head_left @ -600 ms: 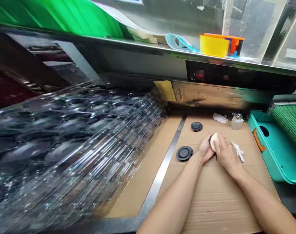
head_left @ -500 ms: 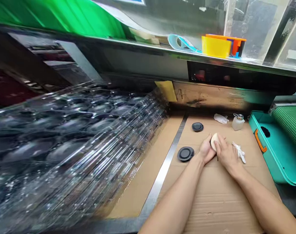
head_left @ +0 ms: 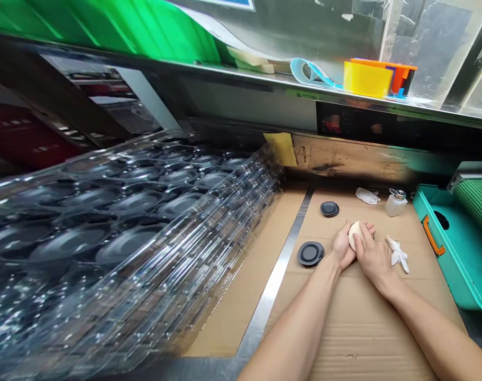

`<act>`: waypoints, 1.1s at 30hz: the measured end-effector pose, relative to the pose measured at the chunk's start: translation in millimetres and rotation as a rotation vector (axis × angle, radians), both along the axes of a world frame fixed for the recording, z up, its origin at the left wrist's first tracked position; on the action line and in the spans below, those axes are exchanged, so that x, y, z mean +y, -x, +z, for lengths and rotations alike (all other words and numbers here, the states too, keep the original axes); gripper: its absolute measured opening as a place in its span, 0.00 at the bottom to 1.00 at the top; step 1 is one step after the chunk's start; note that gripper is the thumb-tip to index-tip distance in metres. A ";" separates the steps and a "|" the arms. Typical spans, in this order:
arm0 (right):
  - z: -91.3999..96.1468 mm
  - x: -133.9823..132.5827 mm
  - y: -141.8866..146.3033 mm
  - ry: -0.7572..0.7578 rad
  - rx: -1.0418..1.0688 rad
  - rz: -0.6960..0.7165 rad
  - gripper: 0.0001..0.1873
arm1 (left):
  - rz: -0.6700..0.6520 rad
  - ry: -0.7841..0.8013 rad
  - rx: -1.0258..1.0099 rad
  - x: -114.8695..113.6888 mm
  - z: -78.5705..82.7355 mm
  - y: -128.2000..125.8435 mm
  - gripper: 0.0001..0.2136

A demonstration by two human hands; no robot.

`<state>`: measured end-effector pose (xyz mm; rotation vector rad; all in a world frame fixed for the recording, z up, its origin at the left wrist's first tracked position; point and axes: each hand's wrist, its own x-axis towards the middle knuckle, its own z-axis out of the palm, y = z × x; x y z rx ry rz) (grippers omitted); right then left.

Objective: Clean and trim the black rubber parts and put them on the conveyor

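Note:
Cupped from below, my left hand (head_left: 343,250) is closed around a cream-coloured round disc (head_left: 355,233); its kind is unclear. My right hand (head_left: 372,260) comes in from the right, its fingers closed on the disc's right edge. Whatever lies beneath the disc in my palm is hidden. Left of my hands, a round black plastic case (head_left: 311,254) lies flat on the cardboard. A second round black case (head_left: 329,209) is farther back. White crumpled cloth or gloves (head_left: 398,256) lie just right of my right hand.
Stacked clear plastic trays (head_left: 141,203) full of round black pieces take up the left. A teal bin (head_left: 458,275) with an orange handle stands right, beside a green belt (head_left: 479,196). At the back are a small pump bottle (head_left: 395,204) and a white crumpled piece (head_left: 367,196).
The whole view has shifted, so the scene sits slightly farther right. Both hands remain together on the cream disc, with the right fingers slightly differently placed on it.

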<state>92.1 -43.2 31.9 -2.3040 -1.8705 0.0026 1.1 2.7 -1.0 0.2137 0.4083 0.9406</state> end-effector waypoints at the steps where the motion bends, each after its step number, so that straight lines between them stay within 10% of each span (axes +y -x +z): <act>1: 0.3 -0.2 -1.4 0.000 0.009 -0.025 0.33 | 0.007 -0.006 0.017 -0.1 -0.4 -0.8 0.22; 22: 0.1 -6.3 -4.2 -0.026 0.085 0.002 0.30 | 0.041 0.011 0.059 -4.8 2.0 -3.0 0.23; 33: -4.2 7.2 -54.7 -0.219 0.712 0.176 0.27 | 0.203 0.023 0.100 0.1 2.1 -2.2 0.22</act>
